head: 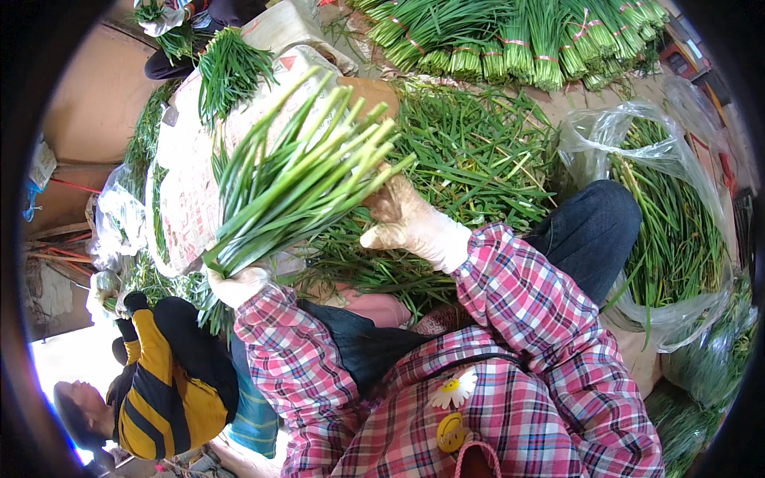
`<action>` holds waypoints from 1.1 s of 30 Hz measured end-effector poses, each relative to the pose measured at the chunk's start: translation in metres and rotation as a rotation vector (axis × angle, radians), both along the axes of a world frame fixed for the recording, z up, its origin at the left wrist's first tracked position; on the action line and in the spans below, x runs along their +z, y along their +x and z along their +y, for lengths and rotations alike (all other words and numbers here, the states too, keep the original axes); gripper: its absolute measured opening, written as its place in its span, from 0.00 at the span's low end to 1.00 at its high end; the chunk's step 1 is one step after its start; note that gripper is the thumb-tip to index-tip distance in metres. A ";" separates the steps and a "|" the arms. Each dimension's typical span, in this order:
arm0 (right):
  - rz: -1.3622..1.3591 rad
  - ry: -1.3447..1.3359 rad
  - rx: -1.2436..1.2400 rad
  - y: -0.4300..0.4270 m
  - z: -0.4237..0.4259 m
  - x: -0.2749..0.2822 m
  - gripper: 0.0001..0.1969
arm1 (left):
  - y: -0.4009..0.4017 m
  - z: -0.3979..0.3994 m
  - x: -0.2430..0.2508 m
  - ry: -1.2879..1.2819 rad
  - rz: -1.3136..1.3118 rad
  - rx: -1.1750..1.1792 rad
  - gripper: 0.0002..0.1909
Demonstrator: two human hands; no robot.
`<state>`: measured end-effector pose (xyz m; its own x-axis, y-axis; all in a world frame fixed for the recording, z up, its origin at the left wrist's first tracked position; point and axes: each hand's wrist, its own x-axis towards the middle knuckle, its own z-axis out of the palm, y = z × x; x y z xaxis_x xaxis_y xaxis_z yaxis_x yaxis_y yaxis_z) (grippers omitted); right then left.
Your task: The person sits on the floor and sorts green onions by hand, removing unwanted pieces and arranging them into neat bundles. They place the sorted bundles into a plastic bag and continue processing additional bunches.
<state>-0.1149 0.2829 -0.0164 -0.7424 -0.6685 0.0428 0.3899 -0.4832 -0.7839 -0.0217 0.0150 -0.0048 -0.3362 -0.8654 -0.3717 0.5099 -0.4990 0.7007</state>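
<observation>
A loose bunch of green garlic chives (299,179) fans out in front of me, its pale stem ends towards the upper right. My gloved left hand (236,285) is shut around the leafy lower end. At the stem ends, my gloved right hand (412,224) has its thumb apart from the fingers. Its fingertips are partly hidden behind the stalks, and I cannot tell whether they press on them. Below the bunch lies a spread of loose leaves and trimmings (472,155). A smaller chive bunch (230,71) rests on a white woven sack (185,209) beyond my left hand.
Tied chive bundles (508,51) are stacked at the far side. On the right stands a clear plastic bag (642,113) full of loose chives (669,227). A person in a yellow and black top (173,406) sits at the left; another person's dark-clothed leg (167,63) shows at upper left.
</observation>
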 end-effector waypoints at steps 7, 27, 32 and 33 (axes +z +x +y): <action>-0.454 -0.084 -0.161 -0.020 0.007 0.013 0.38 | -0.020 0.054 0.029 -0.189 0.636 -0.517 0.08; -0.303 -0.465 -0.318 -0.087 0.077 0.017 0.29 | -0.037 0.122 0.027 -0.512 0.737 -0.919 0.12; -0.289 -0.503 -0.457 -0.089 0.075 0.031 0.16 | -0.030 0.137 0.022 -0.222 0.629 -0.802 0.18; -0.313 -0.453 -0.534 -0.087 0.075 0.034 0.15 | -0.030 0.139 0.019 -0.154 0.656 -0.801 0.20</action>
